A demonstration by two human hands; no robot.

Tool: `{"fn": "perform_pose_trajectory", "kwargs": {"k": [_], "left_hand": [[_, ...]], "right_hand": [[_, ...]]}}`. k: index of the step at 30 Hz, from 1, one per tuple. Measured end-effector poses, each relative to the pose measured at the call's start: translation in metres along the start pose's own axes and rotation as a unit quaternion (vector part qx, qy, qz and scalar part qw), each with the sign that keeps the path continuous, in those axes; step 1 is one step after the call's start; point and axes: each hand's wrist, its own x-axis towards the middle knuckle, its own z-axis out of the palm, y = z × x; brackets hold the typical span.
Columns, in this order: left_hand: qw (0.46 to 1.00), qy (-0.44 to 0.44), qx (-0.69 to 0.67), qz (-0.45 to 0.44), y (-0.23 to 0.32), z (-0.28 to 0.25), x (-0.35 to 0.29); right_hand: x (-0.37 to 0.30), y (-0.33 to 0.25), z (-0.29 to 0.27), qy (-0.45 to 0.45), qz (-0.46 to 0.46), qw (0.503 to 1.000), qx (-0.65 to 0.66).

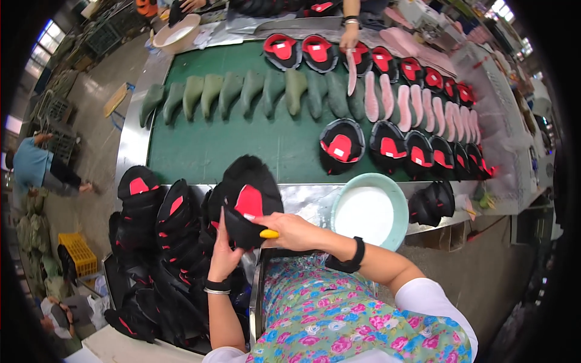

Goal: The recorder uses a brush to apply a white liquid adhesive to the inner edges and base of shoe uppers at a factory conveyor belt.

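The black shoe upper (267, 181) in my grip looks like soft, fuzzy, matt cloth; its red patch (247, 201) seems flatter and smoother. The yellow piece (269, 233) I hold has the look of smooth plastic, the thin bracelet (216, 291) on my wrist of shiny metal. The green tabletop (200, 148) is smooth and faintly glossy, with bright metal edging (133, 145). The green shoe lasts (230, 97) look like hard, satiny plastic, the pink insoles (387, 97) like matt cloth, the pale green basin (400, 212) like smooth plastic, my flowered apron (339, 308) like thin cloth

no words can be read; the white label (249, 216) on the held black shoe (261, 174) is too small.
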Motion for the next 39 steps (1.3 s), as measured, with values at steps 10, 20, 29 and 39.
{"fn": "perform_pose_trajectory", "kwargs": {"k": [10,20,29,39], "left_hand": [[0.939,-0.04,-0.316,-0.132,0.051,0.077,-0.029],[0.949,-0.236,-0.096,-0.184,0.07,0.115,-0.096],[0.967,-0.159,-0.053,-0.193,0.061,0.125,-0.092],[0.977,-0.163,-0.103,-0.091,0.057,0.188,-0.047]], "right_hand": [[-0.147,-0.019,-0.082,0.276,0.053,0.956,0.088],[-0.279,0.153,-0.025,0.487,0.383,0.781,0.081],[-0.27,0.207,0.016,0.48,0.356,0.801,0.025],[-0.28,0.071,-0.05,0.461,0.18,0.811,0.311]]}}
